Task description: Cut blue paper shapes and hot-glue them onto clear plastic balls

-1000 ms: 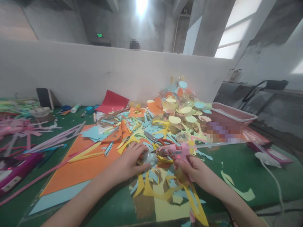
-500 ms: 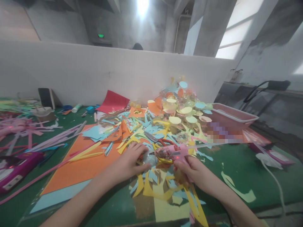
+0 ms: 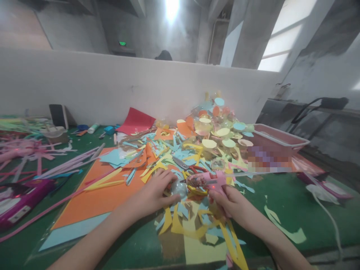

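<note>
My left hand [image 3: 157,189] is curled around a small clear, bluish dome or ball [image 3: 179,190], steadying it over the paper scraps. In my right hand [image 3: 234,202] is a pink hot glue gun [image 3: 218,180], its nozzle pointing left at the upper edge of the clear piece. Whether the nozzle touches it, I cannot tell. A long glue stick [image 3: 253,173] juts from the gun's back. Just beyond the gun lie scissors [image 3: 181,163] with red handles. Yellow and blue paper offcuts [image 3: 194,232] spread below both hands.
Clear domes with coloured paper discs [image 3: 222,132] are heaped at the back, beside a pink bin [image 3: 278,137]. Orange sheets [image 3: 92,198] lie left. Purple devices [image 3: 25,200] sit at the sides, and a white cord [image 3: 329,213] runs down the right. A white partition [image 3: 98,86] stands behind.
The view has shifted very slightly, moving the scene a little to the right. Both hands keep their hold on the clear piece and the glue gun.
</note>
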A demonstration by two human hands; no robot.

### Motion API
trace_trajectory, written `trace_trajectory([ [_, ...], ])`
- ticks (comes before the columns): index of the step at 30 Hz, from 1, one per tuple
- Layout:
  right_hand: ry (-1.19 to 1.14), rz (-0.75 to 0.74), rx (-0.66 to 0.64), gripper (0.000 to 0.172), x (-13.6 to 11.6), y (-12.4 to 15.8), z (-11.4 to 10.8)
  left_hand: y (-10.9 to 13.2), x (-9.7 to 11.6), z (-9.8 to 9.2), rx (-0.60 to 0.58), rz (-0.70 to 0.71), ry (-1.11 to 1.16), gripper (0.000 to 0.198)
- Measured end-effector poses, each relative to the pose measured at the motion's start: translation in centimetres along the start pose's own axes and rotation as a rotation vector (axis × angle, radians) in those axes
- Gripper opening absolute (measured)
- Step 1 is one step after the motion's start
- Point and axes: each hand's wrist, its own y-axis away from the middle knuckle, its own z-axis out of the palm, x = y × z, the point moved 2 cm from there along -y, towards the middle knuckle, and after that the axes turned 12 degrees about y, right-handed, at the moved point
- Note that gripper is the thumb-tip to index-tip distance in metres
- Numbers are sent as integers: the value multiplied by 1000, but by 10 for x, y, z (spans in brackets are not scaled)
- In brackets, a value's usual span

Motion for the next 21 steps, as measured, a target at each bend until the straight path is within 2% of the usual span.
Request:
trace_trajectory([
  [21, 21, 4, 3, 39, 0, 0, 0, 0, -3, 1, -6, 5, -26, 25],
])
